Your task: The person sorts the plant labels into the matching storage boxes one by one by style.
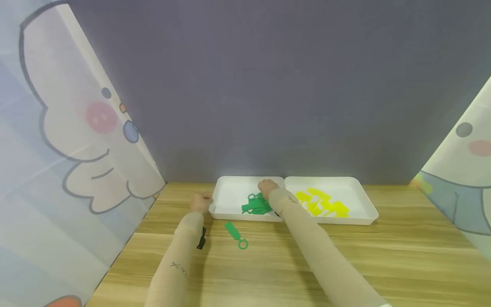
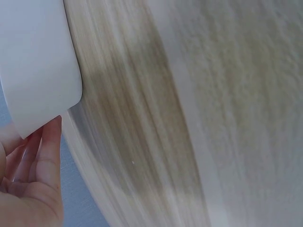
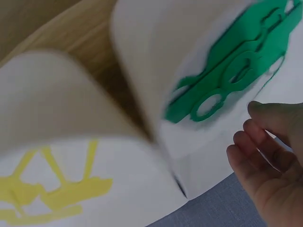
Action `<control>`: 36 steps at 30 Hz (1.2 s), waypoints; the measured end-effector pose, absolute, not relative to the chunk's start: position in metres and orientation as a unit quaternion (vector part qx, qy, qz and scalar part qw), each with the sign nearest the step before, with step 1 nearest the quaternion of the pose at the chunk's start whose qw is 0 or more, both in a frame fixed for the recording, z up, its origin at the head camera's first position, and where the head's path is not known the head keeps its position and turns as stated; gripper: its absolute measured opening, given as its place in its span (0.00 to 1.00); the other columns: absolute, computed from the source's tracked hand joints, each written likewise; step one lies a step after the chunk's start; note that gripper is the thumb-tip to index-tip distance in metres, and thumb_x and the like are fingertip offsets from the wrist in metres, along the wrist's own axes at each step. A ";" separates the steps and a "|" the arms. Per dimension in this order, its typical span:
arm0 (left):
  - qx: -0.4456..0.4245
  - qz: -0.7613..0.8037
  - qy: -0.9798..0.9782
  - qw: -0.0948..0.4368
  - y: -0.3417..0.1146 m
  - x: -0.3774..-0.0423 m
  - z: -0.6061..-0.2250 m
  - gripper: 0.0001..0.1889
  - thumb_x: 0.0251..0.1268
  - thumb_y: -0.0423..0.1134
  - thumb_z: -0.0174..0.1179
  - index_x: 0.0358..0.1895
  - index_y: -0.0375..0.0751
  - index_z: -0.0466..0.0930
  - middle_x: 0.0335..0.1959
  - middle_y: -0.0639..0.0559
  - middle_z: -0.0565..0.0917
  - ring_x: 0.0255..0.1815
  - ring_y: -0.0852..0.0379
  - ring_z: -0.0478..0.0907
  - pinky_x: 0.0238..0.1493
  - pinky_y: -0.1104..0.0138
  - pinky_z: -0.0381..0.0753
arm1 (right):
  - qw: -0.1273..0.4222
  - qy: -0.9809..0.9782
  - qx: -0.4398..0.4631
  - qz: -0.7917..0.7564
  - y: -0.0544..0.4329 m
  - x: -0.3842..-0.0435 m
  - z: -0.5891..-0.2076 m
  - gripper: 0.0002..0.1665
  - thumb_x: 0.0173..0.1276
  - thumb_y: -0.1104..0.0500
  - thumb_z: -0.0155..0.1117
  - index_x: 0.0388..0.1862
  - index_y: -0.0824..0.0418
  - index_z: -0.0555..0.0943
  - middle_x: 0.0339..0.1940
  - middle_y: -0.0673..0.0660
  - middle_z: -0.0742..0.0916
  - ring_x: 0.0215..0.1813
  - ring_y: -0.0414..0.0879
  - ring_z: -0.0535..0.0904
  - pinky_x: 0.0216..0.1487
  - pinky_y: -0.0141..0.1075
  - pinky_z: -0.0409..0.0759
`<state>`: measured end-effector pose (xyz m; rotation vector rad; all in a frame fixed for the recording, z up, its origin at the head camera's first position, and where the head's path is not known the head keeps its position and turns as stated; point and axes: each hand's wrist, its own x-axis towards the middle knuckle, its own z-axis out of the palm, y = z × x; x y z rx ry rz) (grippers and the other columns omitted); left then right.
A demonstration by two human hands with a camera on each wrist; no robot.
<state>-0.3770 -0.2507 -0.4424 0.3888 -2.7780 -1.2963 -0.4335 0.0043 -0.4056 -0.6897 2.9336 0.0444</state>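
My left hand (image 1: pixel 200 203) pinches the left edge of a white tray (image 1: pixel 234 192); in the left wrist view its fingers (image 2: pixel 48 156) lie under the tray's corner. Over that tray's back right part is my right hand (image 1: pixel 267 186). In the right wrist view its fingers are loosely bent, with the thumb close to the white surface. A thin green strip (image 3: pixel 271 79) runs toward the thumb tip, and I see no firm grip on it. Flat green tags with rings (image 1: pixel 253 207) lie piled in the tray, partly hidden by my right forearm.
One green ring tag (image 1: pixel 233 231) lies on the wooden table (image 1: pixel 245 277) before the left tray. A second white tray (image 1: pixel 356 198), holding several yellow tags (image 1: pixel 322 202), stands alongside on the right. A grey panel (image 1: pixel 268 94) rises behind both trays.
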 end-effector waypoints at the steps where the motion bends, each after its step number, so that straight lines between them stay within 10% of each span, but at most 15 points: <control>1: 0.125 -0.418 -0.899 0.027 -0.250 -0.377 -0.442 0.16 0.61 0.35 0.54 0.50 0.31 0.77 0.52 0.36 0.78 0.53 0.39 0.74 0.52 0.52 0.75 | 0.063 0.971 -0.229 0.019 0.005 -0.434 -0.406 0.07 0.66 0.68 0.54 0.41 0.64 0.76 0.41 0.59 0.82 0.47 0.51 0.77 0.53 0.39 0.76; 36: 0.124 -0.413 -0.902 0.019 -0.249 -0.374 -0.435 0.16 0.63 0.36 0.52 0.52 0.31 0.76 0.54 0.35 0.77 0.52 0.40 0.75 0.51 0.54 0.76 | 0.008 0.947 -0.319 0.040 0.009 -0.410 -0.373 0.09 0.63 0.71 0.55 0.39 0.63 0.79 0.41 0.57 0.83 0.45 0.49 0.79 0.50 0.35 0.78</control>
